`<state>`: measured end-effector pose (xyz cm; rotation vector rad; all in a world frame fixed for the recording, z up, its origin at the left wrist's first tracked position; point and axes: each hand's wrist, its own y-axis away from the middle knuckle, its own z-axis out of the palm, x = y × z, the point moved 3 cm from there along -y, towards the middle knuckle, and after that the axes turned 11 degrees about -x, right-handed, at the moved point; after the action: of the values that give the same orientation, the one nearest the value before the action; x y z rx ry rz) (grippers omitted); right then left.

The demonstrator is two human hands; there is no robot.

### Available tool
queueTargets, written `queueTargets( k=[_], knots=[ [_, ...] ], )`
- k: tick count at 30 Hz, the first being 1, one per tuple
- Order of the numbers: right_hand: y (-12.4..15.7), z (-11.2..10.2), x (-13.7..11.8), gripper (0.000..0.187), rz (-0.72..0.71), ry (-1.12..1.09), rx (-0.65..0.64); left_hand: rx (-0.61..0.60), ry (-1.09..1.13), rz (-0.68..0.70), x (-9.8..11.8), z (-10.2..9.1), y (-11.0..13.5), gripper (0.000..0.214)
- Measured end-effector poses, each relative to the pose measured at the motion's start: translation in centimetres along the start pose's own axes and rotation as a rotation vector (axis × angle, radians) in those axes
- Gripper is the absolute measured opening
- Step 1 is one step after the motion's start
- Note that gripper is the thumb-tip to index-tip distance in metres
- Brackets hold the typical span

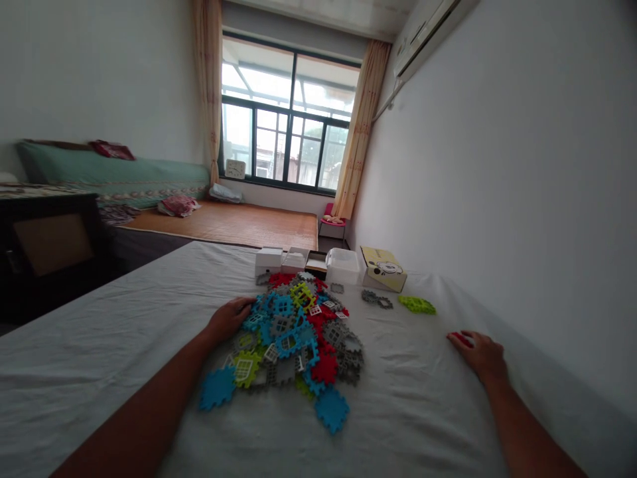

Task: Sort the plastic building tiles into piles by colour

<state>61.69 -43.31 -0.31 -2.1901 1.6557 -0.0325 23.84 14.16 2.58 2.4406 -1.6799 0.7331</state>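
A heap of flat toothed building tiles in blue, red, grey and lime green lies on the white cloth; a blue tile (332, 409) is at its front and a red tile (324, 368) on its right side. My left hand (229, 321) reaches to the left edge of the heap, its fingertips against blue tiles and partly hidden. Out to the right, my right hand (482, 355) is closed on a red tile (462, 339), low over the cloth. Beyond that hand sit a lime green stack of tiles (417, 305) and a few grey tiles (377, 299).
Behind the heap stand white boxes (269, 261), a clear plastic bin (342, 265) and a yellow cartoon box (383, 268). The cloth-covered table (149, 312) borders a wall on the right. Farther back are a bed (239, 222) and a dark cabinet (50, 232).
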Motion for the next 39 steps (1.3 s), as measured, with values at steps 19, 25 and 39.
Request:
queueTargets(
  k=[19,25,39],
  knots=[
    [13.0,-3.3,-35.4,0.037,-0.901,-0.489,-0.366,0.016,0.026,0.019,0.7,-0.2,0.2,0.042],
    [14.0,-3.5,-34.8,0.032,-0.842,-0.667,-0.357,0.019,0.036,0.027,0.8,-0.3,0.3,0.042],
    [4.0,-0.4,-24.3,0.046,-0.305,-0.948,-0.253,-0.009,0.041,0.040,0.6,-0.2,0.1,0.043]
  ],
)
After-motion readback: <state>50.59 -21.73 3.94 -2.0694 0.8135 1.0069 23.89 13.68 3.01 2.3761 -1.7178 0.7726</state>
